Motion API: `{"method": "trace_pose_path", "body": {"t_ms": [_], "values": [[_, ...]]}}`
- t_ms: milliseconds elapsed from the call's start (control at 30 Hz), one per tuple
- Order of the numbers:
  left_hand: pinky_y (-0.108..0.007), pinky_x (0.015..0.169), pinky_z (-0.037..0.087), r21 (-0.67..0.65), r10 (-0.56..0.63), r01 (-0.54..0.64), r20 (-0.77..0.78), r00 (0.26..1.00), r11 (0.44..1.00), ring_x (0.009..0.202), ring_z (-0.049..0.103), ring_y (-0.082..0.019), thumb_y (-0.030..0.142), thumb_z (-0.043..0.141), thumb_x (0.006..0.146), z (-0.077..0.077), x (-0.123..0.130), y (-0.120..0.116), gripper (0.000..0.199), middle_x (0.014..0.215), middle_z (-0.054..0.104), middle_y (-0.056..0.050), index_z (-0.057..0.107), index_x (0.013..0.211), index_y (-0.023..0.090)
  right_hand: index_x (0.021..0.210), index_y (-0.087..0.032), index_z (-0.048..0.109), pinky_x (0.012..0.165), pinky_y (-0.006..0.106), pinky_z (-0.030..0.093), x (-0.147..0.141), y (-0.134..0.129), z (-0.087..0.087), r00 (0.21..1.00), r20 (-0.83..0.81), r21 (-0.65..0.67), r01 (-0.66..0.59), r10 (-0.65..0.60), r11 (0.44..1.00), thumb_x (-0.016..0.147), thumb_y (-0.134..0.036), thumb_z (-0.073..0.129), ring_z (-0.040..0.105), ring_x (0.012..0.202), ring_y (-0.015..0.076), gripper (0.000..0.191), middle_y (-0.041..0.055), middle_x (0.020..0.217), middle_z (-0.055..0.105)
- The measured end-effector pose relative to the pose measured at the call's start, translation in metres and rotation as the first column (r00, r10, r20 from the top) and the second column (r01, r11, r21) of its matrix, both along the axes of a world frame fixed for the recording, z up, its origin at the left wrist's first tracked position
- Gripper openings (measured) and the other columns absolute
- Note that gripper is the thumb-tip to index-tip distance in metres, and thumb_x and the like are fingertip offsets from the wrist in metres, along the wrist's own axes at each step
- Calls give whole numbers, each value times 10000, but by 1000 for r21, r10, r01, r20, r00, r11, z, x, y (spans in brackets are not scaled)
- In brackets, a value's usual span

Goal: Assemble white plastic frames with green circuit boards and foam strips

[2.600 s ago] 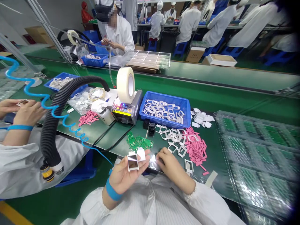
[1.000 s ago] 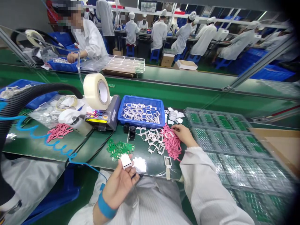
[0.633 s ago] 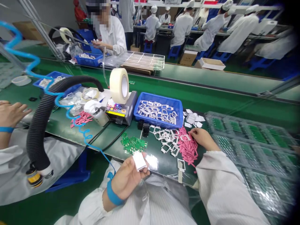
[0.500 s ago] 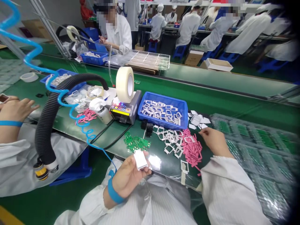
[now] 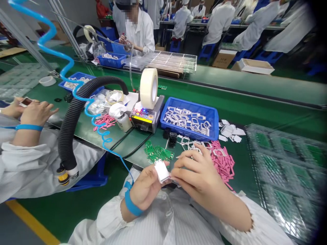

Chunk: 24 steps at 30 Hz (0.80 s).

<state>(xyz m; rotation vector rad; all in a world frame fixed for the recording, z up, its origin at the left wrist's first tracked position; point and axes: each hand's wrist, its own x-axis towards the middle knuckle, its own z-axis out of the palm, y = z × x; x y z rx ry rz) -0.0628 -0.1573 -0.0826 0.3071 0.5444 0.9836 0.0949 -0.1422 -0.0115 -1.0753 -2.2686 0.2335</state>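
My left hand point(image 5: 145, 185), with a blue wrist strap, holds a small white framed piece point(image 5: 161, 171) above the table's front edge. At that piece's right edge is my right hand point(image 5: 194, 170), thumb and forefinger pinched together; what they may hold is too small to name. Green circuit boards point(image 5: 157, 152) lie just beyond my left hand. Behind my right hand are white frames point(image 5: 187, 141), partly hidden, and a pile of pink strips point(image 5: 223, 163). White flat pieces point(image 5: 231, 131) lie farther back.
A blue bin point(image 5: 189, 119) of white frames stands behind the piles. Left of it are a tape dispenser point(image 5: 146, 117), a bottle point(image 5: 124, 121) and a black hose point(image 5: 67, 132). Clear trays point(image 5: 286, 173) lie right. A co-worker's hands point(image 5: 35, 112) are at far left.
My right hand has moved left from beside the white flat pieces to the piece in my left hand. The view has shifted, so the table's contents appear farther right.
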Motion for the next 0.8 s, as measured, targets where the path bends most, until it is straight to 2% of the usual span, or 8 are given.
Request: {"method": "trace_pose_path", "body": {"t_ms": [233,300,367,467,567,633,700,800], "values": [[-286,736,417,-44,55,-55,8,998,998,727,551,-128,429,761,630,1,-10,4,389,814,647,-31,708,899,153,730,-272,681,976,491,283,-20,10,-21,981,-183,-46,-70,61,996,852,-261,599,533,821,162,147,-14,758,606],[-284,746,430,-93,106,-102,35,994,990,730,557,-119,415,754,646,0,-15,5,341,811,649,-12,707,894,185,819,-294,698,963,500,294,-24,10,-31,971,-223,-39,-95,84,995,864,-363,573,544,900,186,150,12,894,614],[-307,789,444,-105,151,-144,53,987,984,740,567,-121,416,741,662,0,-20,3,323,794,651,0,704,909,211,994,-290,673,937,488,338,-28,8,-40,962,-256,-74,-117,94,990,874,-506,486,538,997,221,310,58,1070,585],[-404,909,428,-76,185,-182,43,982,980,828,583,-156,437,726,669,-1,-22,-1,357,861,662,-10,691,962,236,1093,-216,607,863,449,410,-36,4,-45,941,-336,-132,-13,-33,991,807,-624,497,555,958,243,510,96,1046,574],[-459,967,391,-62,190,-191,-17,982,980,943,582,-199,469,708,674,-1,-21,-3,393,998,661,-31,680,1005,260,913,-224,625,932,504,329,-45,3,-44,940,-306,-97,127,-151,987,758,-463,639,564,819,218,285,28,831,594],[-463,985,373,19,219,-219,-144,965,976,1009,569,-227,461,682,704,1,-26,-1,404,1092,646,-50,666,1061,271,851,-236,623,968,523,274,-48,4,-41,947,-278,-91,144,-164,985,743,-325,646,559,780,196,142,-2,772,597],[-444,1035,320,236,321,-249,-351,879,939,1120,522,-253,352,708,708,6,-36,4,402,1217,606,-60,659,1100,280,838,-234,620,962,519,276,-48,7,-39,954,-263,-103,122,-145,987,719,-268,637,554,773,188,124,-7,762,604],[-402,1127,131,548,390,-6,-588,709,836,1264,421,-263,146,723,674,17,-58,13,347,1234,621,-61,713,998,271,809,-225,624,960,520,281,-45,11,-34,976,-197,-133,62,-87,989,711,-244,634,550,778,186,101,-1,761,610]]}}
